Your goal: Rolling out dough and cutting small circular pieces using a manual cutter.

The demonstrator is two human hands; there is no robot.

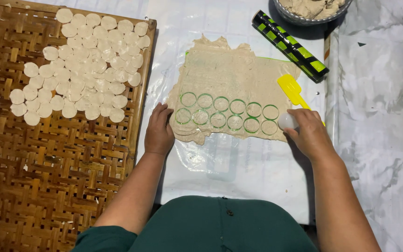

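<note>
A flat sheet of beige dough point(232, 74) lies on a green mat over clear plastic. Two rows of round cuts mark its near edge. My left hand point(158, 130) rests flat at the sheet's near left corner, fingers touching the dough. My right hand point(309, 133) grips a small round clear cutter point(287, 121) at the sheet's near right corner. A yellow spatula point(292, 89) lies beside that hand, its handle running under my fingers.
A woven bamboo tray point(47, 172) on the left holds several round dough discs point(82, 65) at its far end. A black-and-green striped rolling pin point(289, 45) lies behind the sheet. A bowl of dough point(311, 11) stands at the far edge.
</note>
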